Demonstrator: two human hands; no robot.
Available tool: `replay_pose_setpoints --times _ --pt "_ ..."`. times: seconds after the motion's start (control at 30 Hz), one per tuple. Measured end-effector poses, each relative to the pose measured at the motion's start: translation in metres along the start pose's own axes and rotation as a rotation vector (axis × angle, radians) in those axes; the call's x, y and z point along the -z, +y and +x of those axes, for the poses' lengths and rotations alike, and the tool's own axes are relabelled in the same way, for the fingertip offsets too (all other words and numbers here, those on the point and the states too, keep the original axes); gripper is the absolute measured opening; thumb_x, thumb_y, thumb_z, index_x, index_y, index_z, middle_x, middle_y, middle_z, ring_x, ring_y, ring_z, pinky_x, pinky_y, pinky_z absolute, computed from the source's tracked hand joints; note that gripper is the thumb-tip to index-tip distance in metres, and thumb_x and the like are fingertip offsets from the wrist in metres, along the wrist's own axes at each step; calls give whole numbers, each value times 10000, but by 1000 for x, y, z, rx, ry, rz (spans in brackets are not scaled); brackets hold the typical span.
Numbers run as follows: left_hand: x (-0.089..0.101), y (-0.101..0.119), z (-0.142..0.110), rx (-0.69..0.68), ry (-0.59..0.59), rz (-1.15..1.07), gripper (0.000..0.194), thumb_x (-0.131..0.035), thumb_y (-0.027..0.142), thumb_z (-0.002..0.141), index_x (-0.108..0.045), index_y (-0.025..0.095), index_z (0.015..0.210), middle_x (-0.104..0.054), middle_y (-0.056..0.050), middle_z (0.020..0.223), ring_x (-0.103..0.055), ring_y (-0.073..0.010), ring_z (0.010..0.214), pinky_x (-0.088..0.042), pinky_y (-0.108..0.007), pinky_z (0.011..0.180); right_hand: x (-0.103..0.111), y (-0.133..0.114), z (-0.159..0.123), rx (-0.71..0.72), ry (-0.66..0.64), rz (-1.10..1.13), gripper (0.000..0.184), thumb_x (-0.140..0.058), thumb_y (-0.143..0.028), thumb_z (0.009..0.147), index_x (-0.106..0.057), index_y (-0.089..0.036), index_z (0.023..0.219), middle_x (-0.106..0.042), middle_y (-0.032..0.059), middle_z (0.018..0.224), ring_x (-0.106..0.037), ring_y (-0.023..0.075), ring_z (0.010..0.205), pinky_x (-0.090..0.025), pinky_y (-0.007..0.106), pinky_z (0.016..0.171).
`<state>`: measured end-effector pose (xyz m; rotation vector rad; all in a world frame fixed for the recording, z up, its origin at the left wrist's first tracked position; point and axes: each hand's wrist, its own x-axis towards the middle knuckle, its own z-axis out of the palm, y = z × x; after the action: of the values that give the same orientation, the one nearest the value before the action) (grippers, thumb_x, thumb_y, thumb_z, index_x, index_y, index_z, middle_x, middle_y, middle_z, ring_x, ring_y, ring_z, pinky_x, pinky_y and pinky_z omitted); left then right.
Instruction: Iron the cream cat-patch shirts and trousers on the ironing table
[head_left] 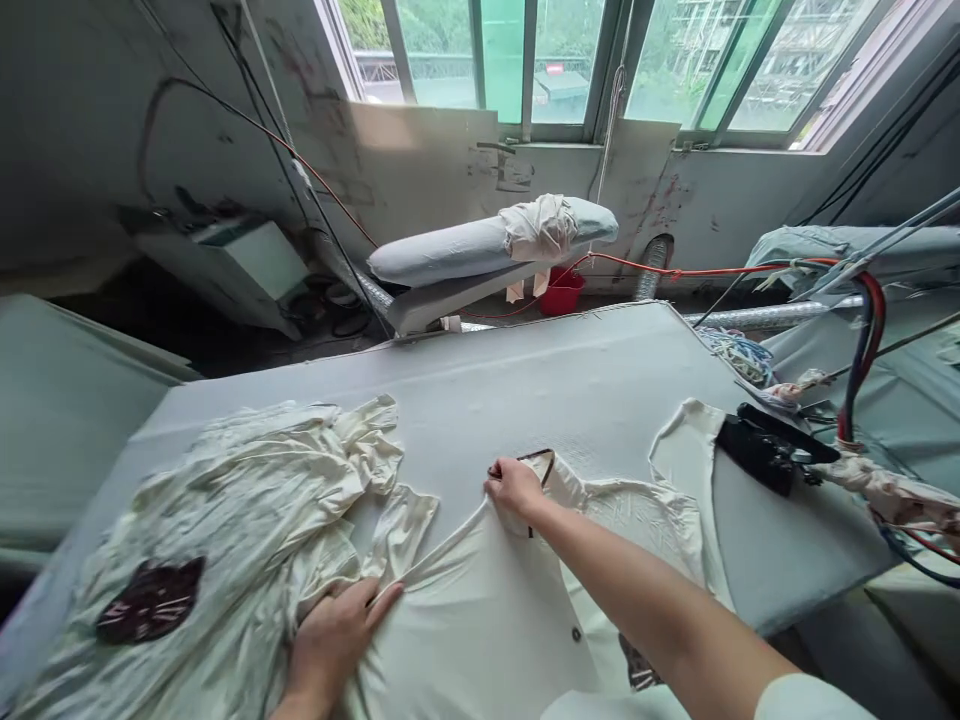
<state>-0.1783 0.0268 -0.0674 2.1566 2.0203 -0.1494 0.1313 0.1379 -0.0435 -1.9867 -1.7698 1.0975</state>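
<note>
A cream garment point(480, 610) with a button lies spread on the grey padded ironing table point(525, 390). My right hand point(514, 487) reaches forward with closed fingers gripping the garment's dark-trimmed collar edge. My left hand point(336, 630) rests near the table's front edge, fingers pressed on a fold of the same cream cloth. To its left lies a crumpled heap of cream garments point(247, 500) with a dark cat-face patch point(150, 600).
A black steam iron point(769, 450) sits on the table's right side beside red and blue hoses point(862, 350). A padded sleeve board point(487, 245) stands behind the table, with a red bucket point(562, 292) below it. Windows line the far wall.
</note>
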Motion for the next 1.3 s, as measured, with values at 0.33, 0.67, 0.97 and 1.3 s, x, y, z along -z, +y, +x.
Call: replay_pose_setpoints --times 0.33,0.67,0.97,1.3 --pt "46 252 106 -127 19 -579 392 -522 484 895 -665 208 1135 -746 -130 1145 -662 -300 1134 -470 -392 977 155 170 -79 -126 156 -401 250 -562 -208 826 -682 -206 1045 -728 56 1016 -648 217 984 -421 320 918" --pt "70 265 150 -286 -124 -269 342 -450 425 985 -739 253 1047 -759 -104 1129 -651 -276 1157 -431 -347 946 164 174 -84 -103 267 -438 288 -544 -226 942 -671 -223 1200 -719 82 1146 -647 222 1068 -409 314 920" --pt "34 204 89 47 -326 -621 494 -478 695 828 -477 232 657 -564 -3 566 -589 -198 571 -420 -292 572 86 78 -30 76 -61 -245 256 -625 -443 906 -706 -206 851 -709 50 827 -631 202 783 -380 268 652" --pt "-20 147 -25 -297 233 -309 418 -544 215 841 -686 279 1229 -705 -80 1245 -618 -304 1194 -438 -461 1050 83 193 -127 440 367 -509 471 -498 -56 884 -632 -203 1311 -635 135 1304 -544 267 1214 -416 392 1006"
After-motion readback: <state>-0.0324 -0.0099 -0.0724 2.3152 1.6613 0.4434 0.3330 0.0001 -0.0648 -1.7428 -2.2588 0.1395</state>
